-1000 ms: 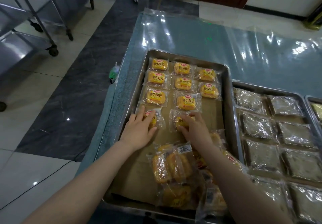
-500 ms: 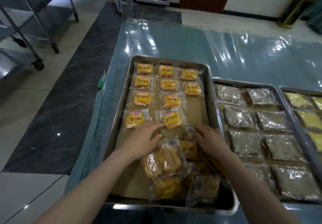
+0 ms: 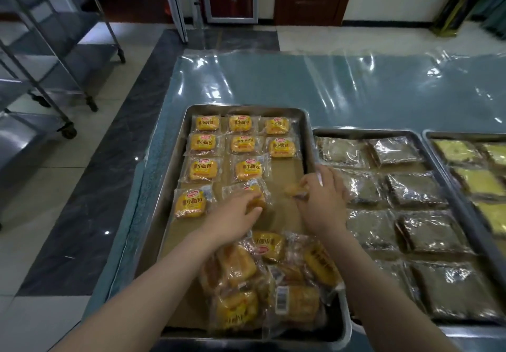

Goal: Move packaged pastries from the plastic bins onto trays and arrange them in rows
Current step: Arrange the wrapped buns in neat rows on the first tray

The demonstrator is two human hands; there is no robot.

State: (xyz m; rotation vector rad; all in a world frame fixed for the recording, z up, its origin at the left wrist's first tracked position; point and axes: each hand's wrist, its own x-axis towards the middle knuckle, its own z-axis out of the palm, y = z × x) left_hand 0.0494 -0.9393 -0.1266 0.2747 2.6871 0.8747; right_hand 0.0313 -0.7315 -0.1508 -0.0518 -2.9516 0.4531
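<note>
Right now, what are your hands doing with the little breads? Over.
Left hand on fourth-row packet. Right hand pinching second packet over the gap. Loose pile waiting, nothing blocking.

Left forearm (image 3: 153, 283): bare; enters at the lower left edge and runs up and to the right, with the wrist in line.
Left hand (image 3: 232, 214): palm down, back toward the camera; fingers stretched forward and lying on a flat packet (image 3: 258, 187); thumb spread to the right at that packet's near edge.
Right forearm (image 3: 380, 283): bare; enters at the lower right edge and runs up and to the left.
Right hand (image 3: 324, 201): back toward the camera; fingers curled leftward round a loose packet (image 3: 293, 190), only its left end showing.
Relation: hands side by side, apart; the right reaches slightly farther forward.
</note>
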